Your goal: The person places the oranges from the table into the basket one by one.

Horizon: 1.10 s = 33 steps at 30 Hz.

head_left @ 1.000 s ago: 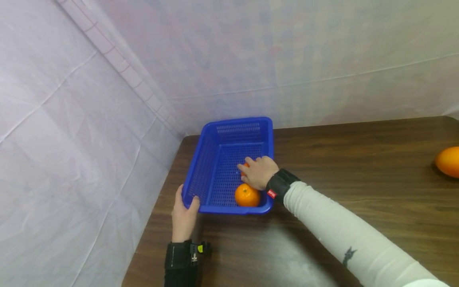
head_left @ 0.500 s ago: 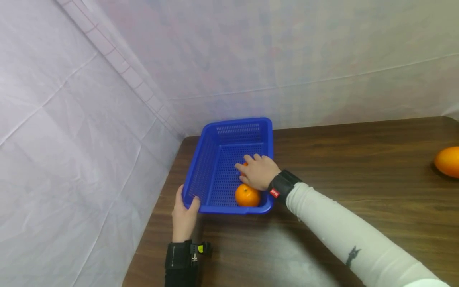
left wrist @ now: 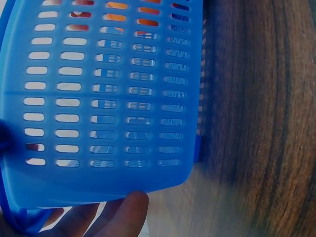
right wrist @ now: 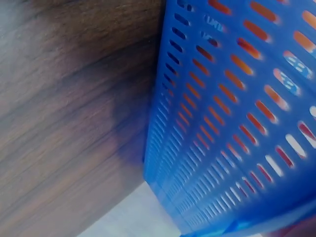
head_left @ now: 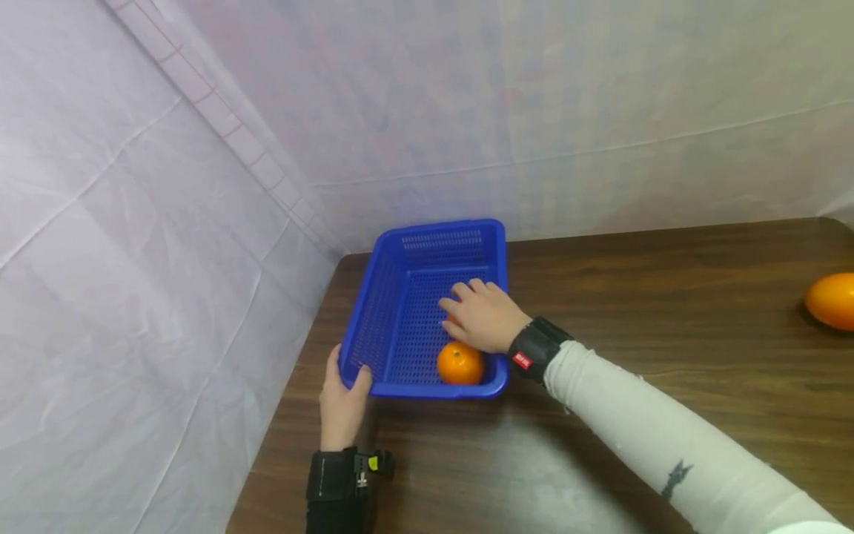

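Observation:
A blue slotted plastic basket (head_left: 400,319) stands on the table. My left hand (head_left: 343,404) grips its near left corner, thumb over the rim; in the left wrist view, fingertips (left wrist: 131,212) lie against the basket's outside. My right hand (head_left: 490,317) reaches over the right rim, fingers curved over an orange (head_left: 454,320) that is mostly hidden beneath them. A second orange (head_left: 460,363) sits in the near right corner, just below that hand. In the right wrist view, orange colour shows through the slots of the basket wall (right wrist: 197,163); my right fingers are hidden there.
A larger-looking orange-coloured fruit (head_left: 832,300) lies at the far right of the brown wooden table (head_left: 634,297), partly cut off by the frame. White cloth sheets (head_left: 534,111) hang behind and to the left, close to the basket's back.
My right hand has shifted slightly up and to the right, and its forearm has drawn to the right. The left hand, the basket and the near orange have stayed put.

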{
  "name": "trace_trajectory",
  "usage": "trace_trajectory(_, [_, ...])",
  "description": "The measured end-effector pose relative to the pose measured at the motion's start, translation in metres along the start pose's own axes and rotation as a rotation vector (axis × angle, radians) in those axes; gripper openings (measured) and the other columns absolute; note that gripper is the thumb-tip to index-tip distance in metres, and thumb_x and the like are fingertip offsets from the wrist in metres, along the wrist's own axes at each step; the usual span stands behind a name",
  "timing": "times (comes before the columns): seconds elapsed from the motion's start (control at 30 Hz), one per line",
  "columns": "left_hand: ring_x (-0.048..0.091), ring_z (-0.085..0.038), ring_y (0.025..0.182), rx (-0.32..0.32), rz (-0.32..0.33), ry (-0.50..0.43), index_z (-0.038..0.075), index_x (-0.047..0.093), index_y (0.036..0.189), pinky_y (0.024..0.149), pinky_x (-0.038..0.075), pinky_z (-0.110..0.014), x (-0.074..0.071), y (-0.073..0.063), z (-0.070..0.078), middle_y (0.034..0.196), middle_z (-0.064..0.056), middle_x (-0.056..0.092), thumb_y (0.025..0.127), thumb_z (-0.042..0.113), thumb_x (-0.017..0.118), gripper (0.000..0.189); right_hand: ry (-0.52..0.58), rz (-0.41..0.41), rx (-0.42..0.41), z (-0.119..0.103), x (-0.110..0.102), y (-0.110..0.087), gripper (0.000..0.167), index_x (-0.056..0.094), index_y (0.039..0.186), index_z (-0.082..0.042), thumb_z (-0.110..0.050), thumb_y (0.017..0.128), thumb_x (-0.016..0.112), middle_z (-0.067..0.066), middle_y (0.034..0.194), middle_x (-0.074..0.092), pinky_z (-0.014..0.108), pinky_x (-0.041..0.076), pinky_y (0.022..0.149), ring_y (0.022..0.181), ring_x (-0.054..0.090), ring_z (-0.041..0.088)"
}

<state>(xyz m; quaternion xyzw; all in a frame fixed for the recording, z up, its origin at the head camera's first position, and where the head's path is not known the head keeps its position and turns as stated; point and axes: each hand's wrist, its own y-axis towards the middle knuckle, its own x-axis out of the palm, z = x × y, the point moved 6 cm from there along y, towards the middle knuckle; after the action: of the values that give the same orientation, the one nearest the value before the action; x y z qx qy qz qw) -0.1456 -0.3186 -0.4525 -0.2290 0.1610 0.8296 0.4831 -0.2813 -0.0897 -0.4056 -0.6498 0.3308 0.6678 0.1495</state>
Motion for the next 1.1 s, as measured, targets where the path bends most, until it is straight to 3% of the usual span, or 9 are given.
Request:
trace_trajectory(0.57, [0.055,-0.039,0.131,0.012,0.006,-0.001,0.018,0.026,0.159,0.107,0.045,-0.058,-0.002,0.003,-0.002,0.149,-0.022,0.051,0.098,0.029,0.057,0.069,0.005,0.105,-0.023,0.015,-0.018,-0.025,0.043,0.066,0.132,-0.015,-0.042,0.1,0.058,0.013,0.125,0.063,0.048,0.049,0.097,0.115,0.057,0.034])
trace_trajectory(0.77, [0.058,-0.038,0.126,0.02,0.025,0.022,0.018,0.028,0.159,0.104,0.046,-0.057,-0.003,0.005,-0.004,0.146,-0.022,0.054,0.098,0.028,0.057,0.068,0.021,0.11,-0.005,0.022,-0.017,-0.035,0.046,0.066,0.133,-0.014,-0.043,0.099,0.059,0.013,0.125,0.063,0.049,0.052,0.095,0.115,0.057,0.033])
trace_trajectory(1.1, [0.056,-0.039,0.129,0.029,0.03,0.022,0.018,0.029,0.159,0.107,0.044,-0.057,-0.003,0.008,-0.006,0.147,-0.023,0.053,0.098,0.028,0.057,0.068,0.037,0.155,0.0,0.036,-0.018,-0.054,0.045,0.065,0.132,-0.014,-0.043,0.098,0.062,0.014,0.127,0.063,0.052,0.05,0.099,0.119,0.058,0.034])
